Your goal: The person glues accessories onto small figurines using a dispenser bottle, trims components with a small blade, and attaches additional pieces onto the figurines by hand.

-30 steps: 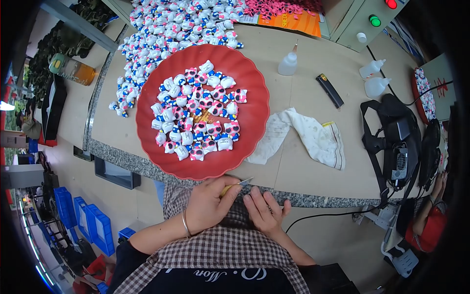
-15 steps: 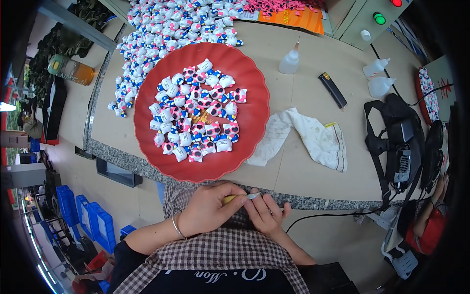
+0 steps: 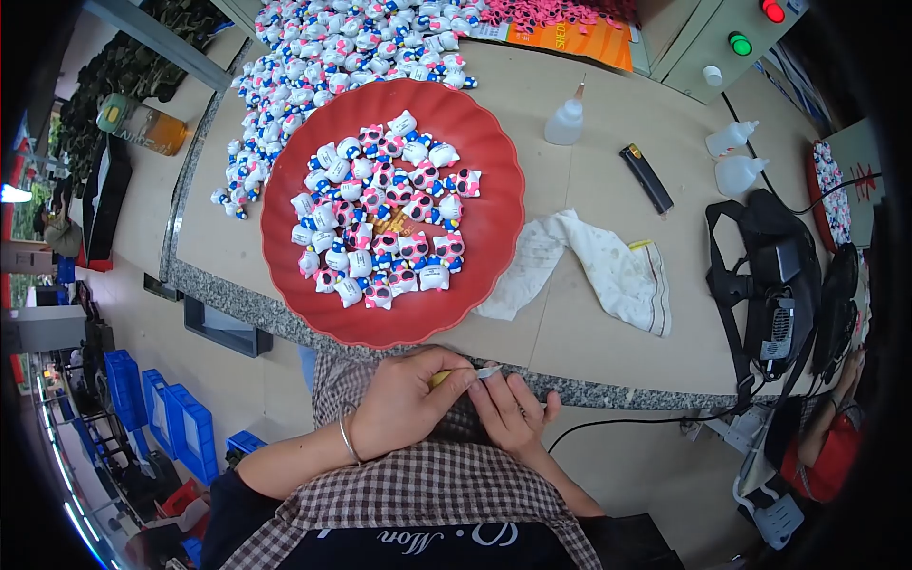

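My left hand [image 3: 408, 397], with a silver bangle at its wrist, is closed on a small knife [image 3: 486, 372]. Part of the yellow handle and the short metal blade show past the thumb. The blade points right and meets the fingertips of my right hand [image 3: 513, 413]. That hand's fingers are partly stretched and apart, and I see nothing held in them. Both hands are over the checked apron, just below the table edge. Beyond them stands a red scalloped tray [image 3: 494, 275] of small white cat figures [image 3: 412, 245] with pink, blue and dark glasses.
A large heap of similar figures [image 3: 332, 43] lies behind the tray. To the right are a white cloth [image 3: 617, 280], a black lighter-like object [image 3: 648, 179], a needle-tipped bottle [image 3: 564, 123], two more bottles [image 3: 739, 174] and a black strapped device [image 3: 774, 285]. A granite edge [image 3: 608, 391] borders the table.
The view has shifted slightly. The blade has tilted a little against the right fingertips; both hands otherwise keep nearly the same pose.
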{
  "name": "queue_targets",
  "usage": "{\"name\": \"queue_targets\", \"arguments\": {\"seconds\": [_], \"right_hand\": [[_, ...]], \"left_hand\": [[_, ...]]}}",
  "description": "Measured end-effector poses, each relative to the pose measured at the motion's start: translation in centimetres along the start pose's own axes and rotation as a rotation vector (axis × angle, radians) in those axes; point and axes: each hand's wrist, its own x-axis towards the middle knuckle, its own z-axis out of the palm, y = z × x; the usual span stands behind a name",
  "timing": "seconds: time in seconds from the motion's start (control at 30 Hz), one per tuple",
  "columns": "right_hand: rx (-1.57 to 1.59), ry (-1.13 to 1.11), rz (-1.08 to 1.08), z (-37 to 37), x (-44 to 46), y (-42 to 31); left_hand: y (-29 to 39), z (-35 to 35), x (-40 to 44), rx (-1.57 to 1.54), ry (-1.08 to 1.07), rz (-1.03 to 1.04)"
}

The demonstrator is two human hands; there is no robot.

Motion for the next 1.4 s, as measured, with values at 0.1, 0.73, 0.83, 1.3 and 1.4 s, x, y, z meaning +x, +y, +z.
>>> {"name": "queue_targets", "arguments": {"seconds": [0.1, 0.73, 0.83, 1.3, 1.4], "right_hand": [[0.002, 0.012, 0.001, 0.1, 0.1, 0.0], [0.007, 0.004, -0.012, 0.2, -0.3, 0.0], [0.006, 0.019, -0.016, 0.4, -0.5, 0.0], [0.010, 0.059, -0.016, 0.5, -0.2, 0.1], [0.009, 0.043, -0.015, 0.5, -0.3, 0.0]], "left_hand": [[-0.5, 0.2, -0.1, -0.027, 0.011, -0.006], [-2.0, 1.5, -0.8, -0.111, 0.118, 0.072], [-2.0, 1.5, -0.9, -0.137, 0.124, 0.053], [-1.9, 1.5, -1.0, -0.360, 0.105, -0.076], [-1.7, 1.4, -0.9, -0.320, 0.115, -0.053]]}}
